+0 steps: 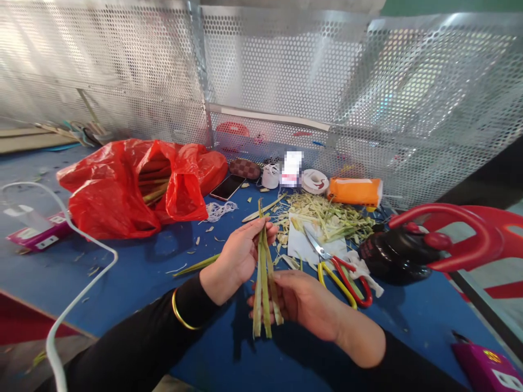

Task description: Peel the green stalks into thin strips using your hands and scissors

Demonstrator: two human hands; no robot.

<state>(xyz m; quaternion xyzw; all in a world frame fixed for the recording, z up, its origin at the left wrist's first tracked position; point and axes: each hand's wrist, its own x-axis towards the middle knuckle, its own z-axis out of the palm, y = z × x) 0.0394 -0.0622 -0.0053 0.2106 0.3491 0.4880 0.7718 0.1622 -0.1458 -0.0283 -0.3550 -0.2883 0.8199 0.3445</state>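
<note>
Several long green plant strips (265, 288) hang in a narrow fan above the blue table. My left hand (235, 256) pinches them together near their upper end. Lower down, my right hand (304, 299) is closed on the same strips, its thumb against the right one and its fingers behind them. To the right lie scissors (327, 256) with one yellow and one red handle, their blades on a white paper (300, 239). Another green strip (200, 265) rests on the table, partly hidden behind my left wrist.
A red plastic bag (110, 190) holding stalks sits at the left, a phone (227, 187) beside it. Plant trimmings (327, 212) are heaped in front of an orange packet (354, 190). A black jar (400, 256) stands right; a white cable (81, 294) crosses the left side.
</note>
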